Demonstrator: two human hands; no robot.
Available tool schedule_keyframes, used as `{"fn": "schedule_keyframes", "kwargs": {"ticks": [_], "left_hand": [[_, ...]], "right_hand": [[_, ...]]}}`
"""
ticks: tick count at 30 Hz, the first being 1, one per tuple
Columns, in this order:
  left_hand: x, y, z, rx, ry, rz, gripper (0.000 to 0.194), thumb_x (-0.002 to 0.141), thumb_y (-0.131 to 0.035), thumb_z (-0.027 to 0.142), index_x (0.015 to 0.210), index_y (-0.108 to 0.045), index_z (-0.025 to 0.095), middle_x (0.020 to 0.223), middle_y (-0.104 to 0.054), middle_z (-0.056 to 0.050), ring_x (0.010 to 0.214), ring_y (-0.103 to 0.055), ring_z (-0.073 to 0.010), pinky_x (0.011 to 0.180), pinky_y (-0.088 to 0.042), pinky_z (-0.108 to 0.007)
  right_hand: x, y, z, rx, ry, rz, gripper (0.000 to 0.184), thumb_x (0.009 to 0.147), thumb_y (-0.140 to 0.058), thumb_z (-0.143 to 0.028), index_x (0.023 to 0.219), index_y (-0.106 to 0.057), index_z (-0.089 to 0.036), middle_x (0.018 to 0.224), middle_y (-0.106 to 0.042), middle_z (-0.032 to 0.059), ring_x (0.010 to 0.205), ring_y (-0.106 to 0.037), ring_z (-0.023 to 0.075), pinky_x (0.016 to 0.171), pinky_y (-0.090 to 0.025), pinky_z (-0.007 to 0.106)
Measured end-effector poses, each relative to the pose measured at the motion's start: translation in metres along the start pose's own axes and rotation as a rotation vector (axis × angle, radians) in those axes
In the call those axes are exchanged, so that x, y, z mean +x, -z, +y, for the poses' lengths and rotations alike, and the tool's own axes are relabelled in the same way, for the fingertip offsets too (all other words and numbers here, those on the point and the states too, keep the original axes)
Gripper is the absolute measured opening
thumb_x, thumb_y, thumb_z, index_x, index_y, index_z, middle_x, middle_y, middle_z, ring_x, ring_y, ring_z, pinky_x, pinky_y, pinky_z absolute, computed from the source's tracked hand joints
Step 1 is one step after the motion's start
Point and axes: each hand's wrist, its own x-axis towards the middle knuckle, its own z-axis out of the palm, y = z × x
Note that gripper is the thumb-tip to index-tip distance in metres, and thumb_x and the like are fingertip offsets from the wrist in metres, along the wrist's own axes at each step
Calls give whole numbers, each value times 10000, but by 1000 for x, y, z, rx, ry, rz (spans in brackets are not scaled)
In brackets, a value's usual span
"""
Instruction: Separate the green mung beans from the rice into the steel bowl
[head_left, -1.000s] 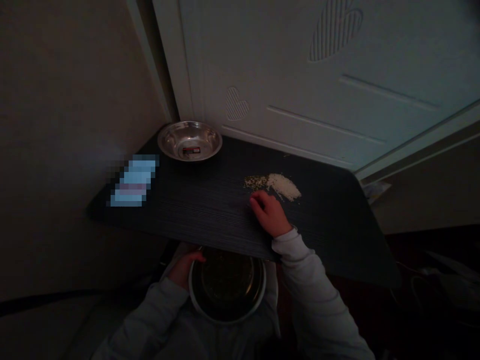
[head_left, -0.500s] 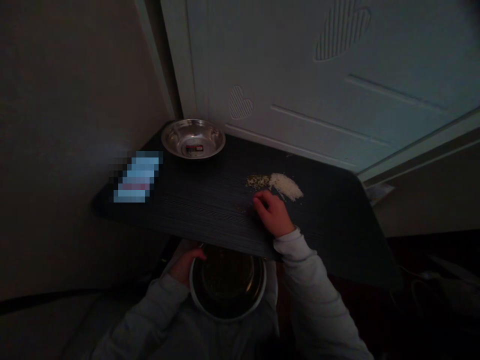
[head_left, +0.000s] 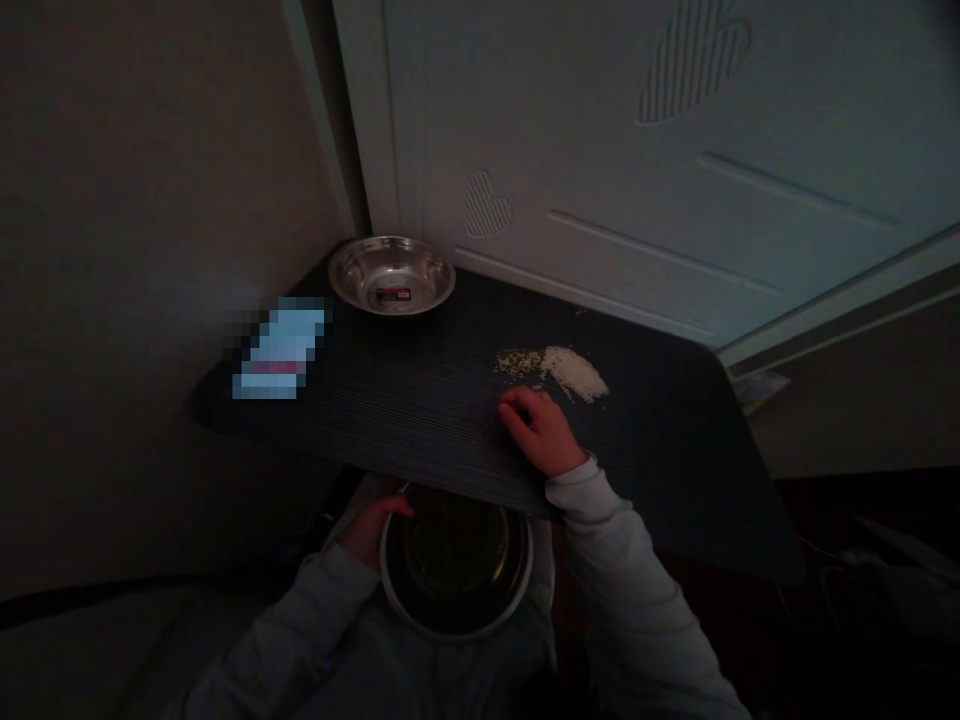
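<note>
My right hand (head_left: 540, 432) rests on the dark table (head_left: 420, 400) with its fingers curled down, just in front of a small heap of pale grains (head_left: 574, 372) that has a darker, greenish patch (head_left: 517, 361) at its left end. Whether the fingers pinch any grains is too dim to see. Below the table's near edge my left hand (head_left: 371, 525) grips the rim of a metal bowl (head_left: 455, 566) held in my lap. The bowl's inside is dark; its contents are unclear.
An empty steel bowl (head_left: 391, 275) with a sticker inside stands at the table's far left corner. A blurred light-blue flat object (head_left: 281, 350) lies at the left edge. A white panelled door (head_left: 637, 170) stands right behind the table, a wall to the left.
My right hand has shifted slightly left and toward me over the table, near the heap. The left hand and the lap bowl stay put.
</note>
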Motion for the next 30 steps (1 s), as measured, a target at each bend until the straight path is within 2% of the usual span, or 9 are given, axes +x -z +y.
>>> {"fn": "schedule_keyframes", "kwargs": {"ticks": [4,8,17,22,26,30], "left_hand": [[0,0,0,-4,1,-81,208,546,-447,67,647,-620,125,529,-649,-32,634,-603,-208,541,-436,-294],[0,1,0,-14,-4,-98,239,544,-445,62,691,-625,117,548,-655,-37,665,-603,-216,571,-439,-307],[9,10,-3,-27,-67,-134,279,546,-473,68,777,-622,117,655,-675,-45,718,-598,-227,631,-434,-324],[6,6,-2,-46,-65,-116,294,537,-468,56,782,-621,114,649,-673,-46,703,-601,-230,629,-435,-332],[5,3,-1,-79,-2,-112,297,553,-456,71,800,-616,111,652,-673,-49,702,-601,-229,626,-436,-336],[3,-1,0,-77,-25,-128,340,552,-448,58,848,-605,111,670,-675,-45,719,-600,-223,644,-434,-331]], "right_hand": [[0,1,0,12,-4,17,146,773,-386,-252,772,-514,-182,652,-556,-6,627,-492,119,645,-335,237],[0,0,2,8,-28,33,146,769,-393,-253,768,-521,-181,642,-563,-6,620,-497,120,641,-333,238],[0,-8,-3,11,46,-83,145,746,-467,-301,799,-541,-187,665,-594,-21,633,-522,98,706,-282,266],[0,-5,-7,16,93,-159,164,749,-471,-323,800,-565,-198,690,-601,-19,661,-515,100,713,-258,273],[-1,-4,-10,31,135,-195,170,748,-475,-330,802,-575,-204,731,-610,-17,701,-509,106,717,-241,276],[-1,-4,-10,47,167,-225,189,748,-474,-341,826,-582,-207,735,-611,-11,716,-506,107,711,-235,275]]}}
